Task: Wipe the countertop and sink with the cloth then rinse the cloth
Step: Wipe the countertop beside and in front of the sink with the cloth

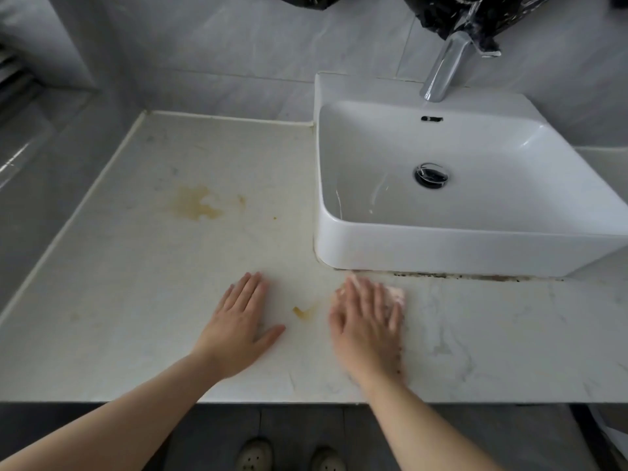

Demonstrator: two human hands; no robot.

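Left hand (pixel 238 329): lies flat, palm down on the tabletop (pixel 136 283); fingers (pixel 249 290) straight and close together, thumb out to the side; holds nothing.
Right hand (pixel 368 329): flat, palm down on the cloth (pixel 396 294); its fingers straight, slightly spread, pressing on it rather than curled round it; outline blurred.
Cloth: pale pinkish white, mostly hidden under the right hand; one corner shows past the fingertips. It lies on the tabletop just in front of the sink (pixel 475 246), near the sink's front left corner.
Stains: a large yellow-brown patch (pixel 193 203) mid-tabletop, left of the sink; a small yellow mark (pixel 302 311) between the two hands.
Sink base: a dark grime line (pixel 475 276) along the front seam.
Sink basin: white, streaks of water inside; drain (pixel 431 175) in the middle.
Tap (pixel 445 68): chrome, above the back rim; black plastic (pixel 475 15) hangs over its top.
Floor: two shoes (pixel 255 457) below the tabletop edge.
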